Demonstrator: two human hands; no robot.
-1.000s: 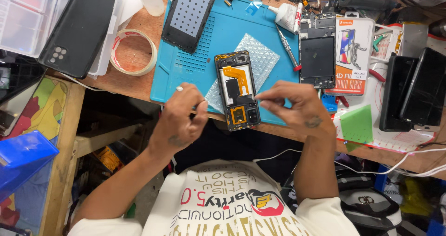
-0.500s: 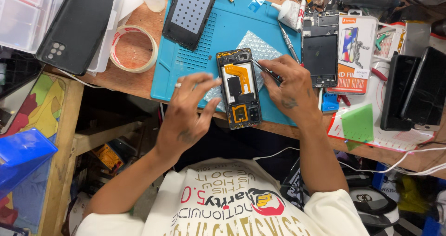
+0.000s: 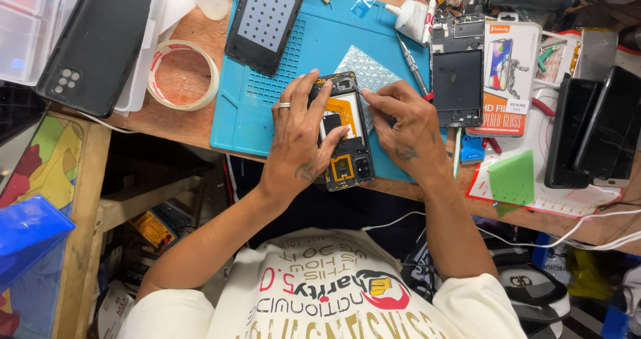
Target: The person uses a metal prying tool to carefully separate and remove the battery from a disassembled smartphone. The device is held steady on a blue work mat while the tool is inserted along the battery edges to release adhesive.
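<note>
Since the earlier frame our left hand [image 3: 297, 142] has slid up along the opened phone [image 3: 346, 133]: it sat near the lower end, and now lies flat over the left edge, fingers spread, pinning the handset to the mat. Our right hand [image 3: 407, 129] has shifted slightly, bringing its tool tip to the phone's upper right corner.

Item, opened phone: back cover off, dark inner frame and orange-yellow flex and coil exposed, camera end nearest us. It lies on the blue work mat [image 3: 267, 112], partly over a sheet of bubble wrap [image 3: 374, 69].

Item, left hand: open, gripping nothing, pressing down on the phone; ring on one finger.

Item, right hand: fingers closed in a pinch on a thin metal tool [image 3: 360, 92], apparently tweezers or a fine pick; we cannot tell which.

Item, surroundings: black back cover [image 3: 267, 19] at the mat's top; second stripped phone frame [image 3: 457, 72] to the right; small screwdriver [image 3: 410, 65] between them; glue tube [image 3: 410, 15]; roll of tape [image 3: 181, 75]; phone in a dark case [image 3: 100, 42]; screen-protector package [image 3: 504, 75]; green card [image 3: 514, 179].

Progress, as we judge it: opening is done, with the cover removed and set aside. Work on the internals at the upper corner is under way. Whether any part has been freed yet we cannot tell; closing up remains.
</note>
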